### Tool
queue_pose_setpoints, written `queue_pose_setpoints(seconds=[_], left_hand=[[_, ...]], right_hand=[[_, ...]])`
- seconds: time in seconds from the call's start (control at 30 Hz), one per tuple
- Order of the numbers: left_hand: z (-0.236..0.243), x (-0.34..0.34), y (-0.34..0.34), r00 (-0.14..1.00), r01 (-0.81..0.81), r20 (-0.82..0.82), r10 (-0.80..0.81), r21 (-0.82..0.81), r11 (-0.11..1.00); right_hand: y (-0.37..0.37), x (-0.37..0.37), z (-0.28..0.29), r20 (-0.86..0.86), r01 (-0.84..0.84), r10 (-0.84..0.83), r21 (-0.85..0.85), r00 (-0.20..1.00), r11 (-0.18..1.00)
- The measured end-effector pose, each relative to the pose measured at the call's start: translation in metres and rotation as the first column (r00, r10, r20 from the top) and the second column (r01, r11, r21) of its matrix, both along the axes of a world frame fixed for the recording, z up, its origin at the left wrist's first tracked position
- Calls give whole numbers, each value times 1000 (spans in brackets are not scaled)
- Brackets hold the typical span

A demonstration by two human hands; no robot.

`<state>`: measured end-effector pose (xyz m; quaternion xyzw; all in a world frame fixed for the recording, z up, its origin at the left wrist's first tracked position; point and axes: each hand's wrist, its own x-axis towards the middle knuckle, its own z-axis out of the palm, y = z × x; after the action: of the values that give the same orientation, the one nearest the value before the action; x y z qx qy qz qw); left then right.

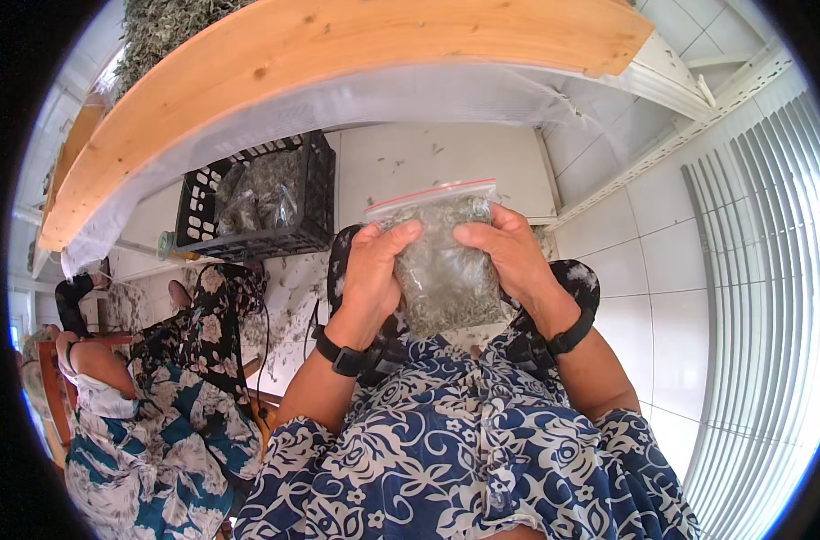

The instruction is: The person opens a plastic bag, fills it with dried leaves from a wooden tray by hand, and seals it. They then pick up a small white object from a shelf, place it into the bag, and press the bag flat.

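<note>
A clear zip bag [441, 261] with a red seal strip is filled with dried grey-green leaves. I hold it upright in front of my chest. My left hand [374, 274] grips its left side, thumb across the front. My right hand [509, 256] grips its right side, thumb pressed on the front near the top. Both wrists wear black bands.
A wooden-edged table [275, 63] heaped with dried leaves curves overhead. Below it a black plastic crate [311, 225] holds more filled bags. Another person in floral clothes [158, 396] sits at my left. White floor tiles and a ribbed white shutter [770, 297] lie to the right.
</note>
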<state>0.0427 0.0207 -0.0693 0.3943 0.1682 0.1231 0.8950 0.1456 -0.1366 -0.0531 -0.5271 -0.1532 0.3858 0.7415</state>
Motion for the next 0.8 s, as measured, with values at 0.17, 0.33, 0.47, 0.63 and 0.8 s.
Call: queue_pose_setpoints(seconds=[0.17,0.33,0.47,0.63,0.8], left_hand=[[-16,-3,6,999,45,19,-43,-94,995],[-21,-24,-3,988,155,7,-155,-106,982],[-12,-22,-4,976,199,-61,-210,-141,970],[-28,-35,-8,970,229,-82,-231,-32,973],[-28,-39,-1,980,192,-54,-194,-42,981]], right_hand=[[6,7,-2,-85,73,-72,11,994,997],[18,13,-2,-135,79,-67,83,989,993],[24,13,-3,-62,100,-97,43,993,994],[32,18,-4,-91,107,-103,45,991,993],[47,18,-6,-97,54,-52,21,994,998]])
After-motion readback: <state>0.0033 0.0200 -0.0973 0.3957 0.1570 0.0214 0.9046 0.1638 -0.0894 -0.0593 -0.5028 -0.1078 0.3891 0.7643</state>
